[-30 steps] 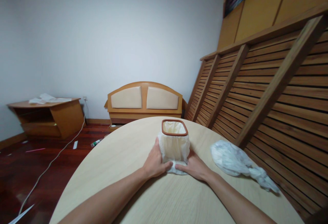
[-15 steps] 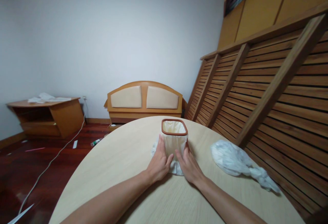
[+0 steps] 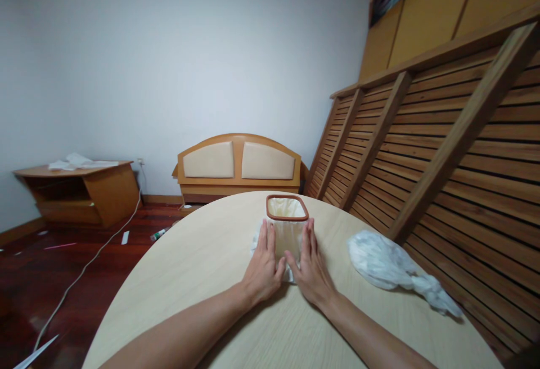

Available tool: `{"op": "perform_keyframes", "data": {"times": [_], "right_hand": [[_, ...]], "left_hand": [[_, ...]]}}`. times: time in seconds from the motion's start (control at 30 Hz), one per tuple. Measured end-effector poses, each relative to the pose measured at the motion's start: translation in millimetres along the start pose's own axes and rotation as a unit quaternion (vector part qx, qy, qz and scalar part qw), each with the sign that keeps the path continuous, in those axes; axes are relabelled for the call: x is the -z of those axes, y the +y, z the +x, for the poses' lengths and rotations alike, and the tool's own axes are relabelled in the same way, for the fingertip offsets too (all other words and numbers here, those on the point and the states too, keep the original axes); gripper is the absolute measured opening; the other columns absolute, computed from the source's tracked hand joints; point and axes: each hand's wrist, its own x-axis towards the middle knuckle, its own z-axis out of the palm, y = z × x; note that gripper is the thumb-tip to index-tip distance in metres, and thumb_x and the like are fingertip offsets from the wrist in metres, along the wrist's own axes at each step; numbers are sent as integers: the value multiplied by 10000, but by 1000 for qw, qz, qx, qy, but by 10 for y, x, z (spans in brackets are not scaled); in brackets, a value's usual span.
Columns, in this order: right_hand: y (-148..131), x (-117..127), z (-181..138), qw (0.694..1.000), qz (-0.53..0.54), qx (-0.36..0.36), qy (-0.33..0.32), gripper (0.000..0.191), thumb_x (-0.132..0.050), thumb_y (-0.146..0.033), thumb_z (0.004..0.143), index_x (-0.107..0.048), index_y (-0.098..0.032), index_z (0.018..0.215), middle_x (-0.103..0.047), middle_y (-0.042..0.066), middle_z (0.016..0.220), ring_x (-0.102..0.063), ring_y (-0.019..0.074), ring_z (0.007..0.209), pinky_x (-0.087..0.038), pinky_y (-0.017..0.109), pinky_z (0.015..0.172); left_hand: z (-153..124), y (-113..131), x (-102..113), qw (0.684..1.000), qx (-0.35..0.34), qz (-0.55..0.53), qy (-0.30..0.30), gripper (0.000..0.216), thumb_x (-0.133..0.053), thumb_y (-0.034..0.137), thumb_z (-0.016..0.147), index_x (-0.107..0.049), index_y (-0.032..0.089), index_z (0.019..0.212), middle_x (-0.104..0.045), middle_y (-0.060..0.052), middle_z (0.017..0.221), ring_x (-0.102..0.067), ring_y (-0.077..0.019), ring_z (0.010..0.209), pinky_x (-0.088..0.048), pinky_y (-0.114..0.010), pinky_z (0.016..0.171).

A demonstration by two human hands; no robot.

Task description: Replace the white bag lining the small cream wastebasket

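Note:
A small square bin (image 3: pixel 287 207) with a brown rim stands on the round pale wooden table (image 3: pixel 219 256), lined with a white plastic bag whose loose skirt (image 3: pixel 255 238) hangs down its sides. My left hand (image 3: pixel 264 265) lies flat against the bin's left side, fingers stretched out and together, pressing the bag to the wall. My right hand (image 3: pixel 311 265) does the same on the right side. Both thumbs meet low in front of the bin, where a bit of bag shows between them.
A crumpled white plastic bag (image 3: pixel 394 270) lies on the table to the right. A slatted wooden bed frame (image 3: pixel 442 149) leans along the right wall. A headboard (image 3: pixel 238 166) and a low wooden cabinet (image 3: pixel 80 192) stand at the far wall; a cable (image 3: pixel 84 268) runs across the dark floor.
Both hands slid up from the table at the bin's base onto its sides, closing inward and flattening the puffed-out bag against the bin.

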Motion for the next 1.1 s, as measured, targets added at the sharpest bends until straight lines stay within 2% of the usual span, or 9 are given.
{"op": "perform_keyframes", "data": {"times": [0.07,0.17,0.37,0.67,0.8,0.87,0.97,1.03,1.1], "right_hand": [[11,-32,-43,1000,1,-7,-18,866,-449,-366,979,186,-253,1558,174,98,1649,-2,316,1522,-244,566,1196],[65,-78,-115,999,9,-25,-40,787,-450,-371,968,27,-189,1567,-40,179,1649,-90,308,1521,-284,550,1184],[125,-70,-148,992,20,-86,-89,448,-473,-362,913,-403,-141,1296,-519,213,1315,-539,326,1258,-459,490,1042],[143,-20,-110,985,-18,-102,-136,107,-502,-312,879,-506,-213,919,-622,126,993,-596,306,1029,-476,440,917],[157,-12,-77,987,-74,-98,-99,178,-556,-348,843,-509,-198,927,-618,146,1017,-579,339,1063,-448,482,939],[197,-41,-62,987,-107,-104,-59,329,-604,-383,808,-515,-161,1034,-590,207,1181,-495,396,1234,-359,547,1044],[279,-84,-50,984,-108,-135,-33,670,-654,-437,764,-405,-108,1292,-415,263,1456,-292,430,1424,-221,600,1136],[313,-77,-49,984,-72,-146,-66,803,-633,-456,786,-288,-78,1405,-396,279,1478,-346,411,1408,-294,568,1114],[310,-39,-56,983,-37,-141,-116,794,-592,-441,826,-262,-53,1434,-470,282,1419,-463,381,1335,-394,496,1056]], "left_hand": [[-41,-8,-27,1000,9,1,-13,828,-457,274,936,46,128,1577,213,-104,1631,91,-284,1519,-136,-486,1254],[-102,-26,-64,999,4,-5,-32,816,-466,279,928,-9,90,1578,172,-123,1635,92,-287,1517,-139,-480,1255],[-169,-54,-100,999,6,-25,-45,818,-508,284,891,-108,81,1574,124,-128,1637,71,-312,1514,-130,-528,1248],[-229,-70,-175,995,63,0,-71,827,-551,267,812,-229,8,1528,6,-215,1633,21,-350,1514,-145,-534,1234],[-159,-100,-134,998,66,16,-17,886,-586,284,774,-198,1,1519,25,-226,1635,69,-352,1514,-86,-514,1245],[-107,-136,-99,997,82,9,-3,958,-607,292,752,-126,21,1535,-11,-226,1638,16,-349,1520,-99,-493,1247],[-57,-190,-59,994,108,8,-30,1005,-614,307,747,-68,38,1547,-100,-238,1629,-102,-340,1519,-151,-471,1239],[-51,-211,-50,991,117,18,-58,964,-598,306,761,-100,54,1548,-173,-234,1618,-155,-338,1511,-165,-479,1230],[-59,-215,-50,990,118,25,-75,911,-579,302,777,-144,73,1544,-246,-222,1601,-206,-340,1498,-178,-492,1222]]}}
